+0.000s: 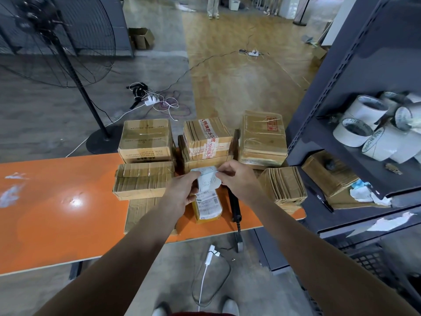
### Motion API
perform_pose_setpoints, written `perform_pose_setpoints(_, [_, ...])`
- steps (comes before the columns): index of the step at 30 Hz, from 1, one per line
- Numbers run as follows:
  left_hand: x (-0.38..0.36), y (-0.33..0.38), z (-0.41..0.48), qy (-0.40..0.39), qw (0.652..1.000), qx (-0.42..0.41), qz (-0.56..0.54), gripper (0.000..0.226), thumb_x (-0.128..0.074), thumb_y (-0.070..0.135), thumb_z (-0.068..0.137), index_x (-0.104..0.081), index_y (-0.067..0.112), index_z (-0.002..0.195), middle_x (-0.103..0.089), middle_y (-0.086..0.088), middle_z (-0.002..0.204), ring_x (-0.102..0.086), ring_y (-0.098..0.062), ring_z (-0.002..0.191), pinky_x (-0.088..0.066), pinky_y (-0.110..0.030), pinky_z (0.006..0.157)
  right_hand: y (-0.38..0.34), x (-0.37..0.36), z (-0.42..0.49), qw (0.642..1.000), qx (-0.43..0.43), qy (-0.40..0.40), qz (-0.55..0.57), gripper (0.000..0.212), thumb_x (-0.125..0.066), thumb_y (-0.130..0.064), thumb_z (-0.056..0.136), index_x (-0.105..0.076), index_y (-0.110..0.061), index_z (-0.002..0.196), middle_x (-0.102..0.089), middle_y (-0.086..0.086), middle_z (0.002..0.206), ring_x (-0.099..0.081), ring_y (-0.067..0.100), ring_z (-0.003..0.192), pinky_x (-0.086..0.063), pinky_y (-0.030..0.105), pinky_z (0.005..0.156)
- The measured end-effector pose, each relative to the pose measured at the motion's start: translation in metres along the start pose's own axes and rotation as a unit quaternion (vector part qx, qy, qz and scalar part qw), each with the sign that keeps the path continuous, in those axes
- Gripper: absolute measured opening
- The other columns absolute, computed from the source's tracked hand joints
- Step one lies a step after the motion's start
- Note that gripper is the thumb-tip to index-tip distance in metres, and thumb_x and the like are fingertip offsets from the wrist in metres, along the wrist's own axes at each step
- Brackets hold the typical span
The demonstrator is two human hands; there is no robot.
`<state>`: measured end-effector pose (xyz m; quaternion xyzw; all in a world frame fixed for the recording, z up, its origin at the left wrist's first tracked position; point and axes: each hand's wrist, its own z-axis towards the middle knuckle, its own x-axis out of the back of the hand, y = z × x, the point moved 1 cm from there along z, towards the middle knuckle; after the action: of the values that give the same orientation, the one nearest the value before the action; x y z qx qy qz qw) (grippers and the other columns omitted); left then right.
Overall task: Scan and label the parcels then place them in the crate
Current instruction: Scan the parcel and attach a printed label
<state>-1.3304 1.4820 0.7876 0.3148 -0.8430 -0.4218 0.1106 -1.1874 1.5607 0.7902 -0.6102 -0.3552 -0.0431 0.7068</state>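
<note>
Between left grip and right grip sits the pinched label.

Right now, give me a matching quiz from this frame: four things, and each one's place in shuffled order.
Things:
1. paper label
2. small yellow parcel
3. white tape rolls
4. fan

Places:
A. on the grey shelf, right side
B. standing on the floor, far left
C. pinched between the left hand and the right hand
D. flat on the orange table, just below the hands

Pairs: 1-C, 2-D, 3-A, 4-B.
</note>
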Motion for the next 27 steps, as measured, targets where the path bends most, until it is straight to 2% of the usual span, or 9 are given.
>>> perform_pose_setpoints(4, [-0.003,-0.001,0.000,-0.002,0.999,0.037,-0.020,0.014,-0.065,0.023,0.087,-0.065,0.009,0.089,-0.059,-0.001,0.069,-0.046,-0.012,0.056,-0.043,-0.026,0.059,-0.002,0.000,-0.005,0.998,0.042,0.025,-0.031,0.003,-0.068,-0.018,0.091,-0.068,-0.016,0.092,-0.069,-0.012,0.086,-0.061,-0.006,0.081,-0.042,0.003,0.073])
perform_pose_setpoints(9, [-0.006,-0.001,0.002,0.007,0.998,0.064,-0.029,0.016,-0.065,0.025,0.085,-0.065,0.009,0.089,-0.059,-0.001,0.070,-0.047,-0.011,0.053,-0.043,-0.026,0.058,0.004,-0.001,-0.010,0.991,0.095,0.055,-0.081,0.007,-0.063,-0.017,0.095,-0.066,-0.011,0.093,-0.070,-0.004,0.084,-0.062,0.003,0.079,-0.042,0.008,0.065])
perform_pose_setpoints(12, [-0.007,-0.002,0.005,0.012,0.999,0.039,0.000,0.016,-0.066,0.025,0.085,-0.066,0.009,0.087,-0.060,-0.002,0.071,-0.047,-0.011,0.053,-0.043,-0.026,0.058,0.008,-0.001,-0.008,0.995,0.075,0.015,-0.059,0.015,-0.063,-0.022,0.094,-0.066,-0.016,0.107,-0.069,-0.011,0.099,-0.062,-0.002,0.092,-0.046,0.011,0.082])
perform_pose_setpoints(14, [-0.008,-0.003,0.007,0.019,0.999,0.026,0.010,0.015,-0.067,0.025,0.085,-0.065,0.010,0.084,-0.061,-0.003,0.073,-0.048,-0.012,0.055,-0.045,-0.027,0.060,0.010,-0.001,-0.006,0.996,0.063,0.000,-0.056,0.023,-0.065,-0.024,0.093,-0.066,-0.016,0.115,-0.068,-0.009,0.107,-0.062,0.001,0.100,-0.048,0.012,0.087])
perform_pose_setpoints(18, [-0.011,-0.004,0.008,0.017,1.000,0.013,0.020,0.014,-0.066,0.025,0.085,-0.066,0.011,0.084,-0.061,-0.003,0.073,-0.048,-0.012,0.056,-0.046,-0.029,0.065,0.011,0.000,-0.005,0.997,0.052,0.003,-0.058,0.010,-0.068,-0.021,0.091,-0.067,-0.016,0.100,-0.069,-0.007,0.096,-0.063,0.004,0.091,-0.044,0.004,0.075])
perform_pose_setpoints(22, [-0.011,-0.008,0.009,0.015,1.000,0.005,0.023,0.013,-0.065,0.024,0.087,-0.066,0.012,0.083,-0.062,-0.003,0.074,-0.049,-0.012,0.056,-0.047,-0.030,0.069,0.012,-0.001,-0.005,0.997,0.032,-0.007,-0.067,0.025,-0.066,-0.025,0.092,-0.065,-0.018,0.117,-0.065,-0.014,0.103,-0.060,-0.001,0.098,-0.036,-0.005,0.074])
perform_pose_setpoints(24, [-0.010,-0.009,0.010,0.016,1.000,0.005,0.025,0.013,-0.064,0.024,0.087,-0.066,0.012,0.082,-0.063,-0.003,0.075,-0.050,-0.012,0.058,-0.048,-0.030,0.070,0.013,-0.003,-0.004,0.996,0.035,-0.012,-0.077,0.024,-0.067,-0.024,0.092,-0.068,-0.015,0.114,-0.068,-0.011,0.105,-0.061,0.000,0.098,-0.037,-0.004,0.075])
perform_pose_setpoints(27, [-0.009,-0.010,0.011,0.021,0.999,0.008,0.023,0.013,-0.064,0.023,0.087,-0.065,0.012,0.081,-0.063,-0.004,0.074,-0.050,-0.012,0.059,-0.048,-0.029,0.070,0.016,-0.006,-0.002,0.996,0.037,-0.003,-0.078,0.014,-0.069,-0.021,0.091,-0.070,-0.014,0.102,-0.067,-0.011,0.095,-0.060,-0.001,0.089,-0.038,-0.002,0.073])
